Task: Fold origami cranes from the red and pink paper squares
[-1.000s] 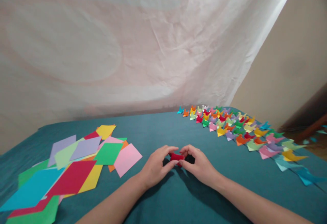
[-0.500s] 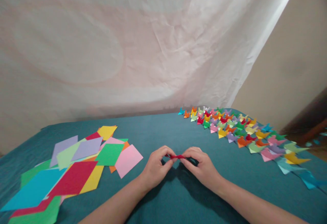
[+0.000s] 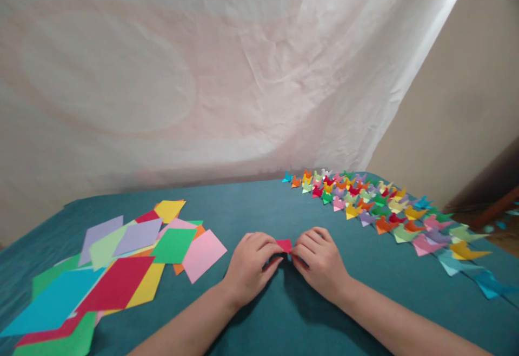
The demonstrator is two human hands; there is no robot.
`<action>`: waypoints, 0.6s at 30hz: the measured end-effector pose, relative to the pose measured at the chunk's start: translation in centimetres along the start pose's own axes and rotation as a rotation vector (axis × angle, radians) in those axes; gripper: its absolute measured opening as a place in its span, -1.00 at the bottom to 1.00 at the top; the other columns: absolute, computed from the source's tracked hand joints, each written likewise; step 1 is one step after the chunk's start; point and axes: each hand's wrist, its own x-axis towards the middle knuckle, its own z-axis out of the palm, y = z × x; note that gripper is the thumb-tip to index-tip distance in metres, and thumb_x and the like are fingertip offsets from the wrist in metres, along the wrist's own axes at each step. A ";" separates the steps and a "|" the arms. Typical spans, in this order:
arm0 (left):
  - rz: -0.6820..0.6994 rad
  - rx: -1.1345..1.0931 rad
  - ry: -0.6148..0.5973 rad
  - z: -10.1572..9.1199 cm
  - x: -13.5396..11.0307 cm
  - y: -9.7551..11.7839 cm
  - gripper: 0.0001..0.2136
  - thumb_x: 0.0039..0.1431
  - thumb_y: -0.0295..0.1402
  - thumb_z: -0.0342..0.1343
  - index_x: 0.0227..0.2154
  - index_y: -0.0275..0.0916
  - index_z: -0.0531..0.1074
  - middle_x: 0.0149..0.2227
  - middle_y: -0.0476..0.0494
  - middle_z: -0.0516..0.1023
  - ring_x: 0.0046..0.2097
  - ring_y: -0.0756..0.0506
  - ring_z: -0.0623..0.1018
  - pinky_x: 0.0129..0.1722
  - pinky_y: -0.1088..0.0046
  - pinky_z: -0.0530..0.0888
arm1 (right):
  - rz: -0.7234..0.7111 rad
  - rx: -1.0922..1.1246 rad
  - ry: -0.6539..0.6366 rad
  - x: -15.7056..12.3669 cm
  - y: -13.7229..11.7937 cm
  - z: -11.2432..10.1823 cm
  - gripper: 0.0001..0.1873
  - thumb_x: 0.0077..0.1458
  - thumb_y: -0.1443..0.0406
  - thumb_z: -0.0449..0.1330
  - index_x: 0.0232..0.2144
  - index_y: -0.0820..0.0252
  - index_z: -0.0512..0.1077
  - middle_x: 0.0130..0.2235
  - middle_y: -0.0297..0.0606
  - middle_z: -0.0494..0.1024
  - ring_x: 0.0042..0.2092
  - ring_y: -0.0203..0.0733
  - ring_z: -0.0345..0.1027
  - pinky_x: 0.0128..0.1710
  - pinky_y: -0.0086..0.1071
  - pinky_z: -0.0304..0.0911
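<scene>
A small folded piece of red paper (image 3: 285, 245) is held between my two hands, above the middle of the dark green cloth. My left hand (image 3: 253, 261) pinches its left side with thumb and fingers. On the other side, my right hand (image 3: 321, 258) grips the right edge with bent fingers. Fingertips cover parts of the paper, so its full folded shape is hidden.
Loose coloured paper sheets (image 3: 117, 283) lie overlapping on the left of the cloth-covered table (image 3: 239, 199). Rows of folded paper birds (image 3: 387, 224) in many colours stand along the right side. A pale curtain (image 3: 227, 74) hangs behind the table.
The red paper has turned from a narrow, twisted-looking strip to a flatter face showing upward. Fingers of both hands have shifted their hold; the hands stay in nearly the same place.
</scene>
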 end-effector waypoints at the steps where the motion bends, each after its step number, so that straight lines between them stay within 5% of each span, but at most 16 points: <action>1: 0.015 0.032 -0.018 0.1 0.0 0.0 -0.88 0.22 -0.41 0.01 -0.23 -0.18 0.42 -0.22 -0.09 0.48 -0.16 -0.08 0.42 -0.13 0.33 0.32 | -0.007 -0.030 -0.024 0.0 -0.1 0.1 -0.82 0.13 0.40 0.07 -0.49 0.18 0.38 -0.43 -0.28 0.44 -0.30 -0.19 0.24 -0.13 -0.20 0.07; 9: 0.022 0.144 -0.138 0.4 0.1 -0.4 -0.85 0.24 -0.40 -0.01 -0.22 -0.20 0.45 -0.19 -0.09 0.51 -0.13 -0.09 0.44 -0.10 0.31 0.33 | -0.067 -0.090 -0.109 0.1 -0.7 0.5 -0.79 0.18 0.38 0.04 -0.48 0.20 0.40 -0.43 -0.27 0.43 -0.30 -0.19 0.21 -0.13 -0.21 0.07; 18: -0.019 0.152 -0.155 1.1 -0.3 -1.4 -0.77 0.27 -0.31 -0.05 -0.10 -0.12 0.45 -0.02 -0.07 0.49 0.06 -0.15 0.38 0.06 0.19 0.27 | -0.063 0.103 -0.083 -0.3 0.6 1.1 -0.87 0.16 0.30 0.10 -0.33 0.16 0.46 -0.37 -0.28 0.48 -0.27 -0.21 0.27 -0.16 -0.26 0.09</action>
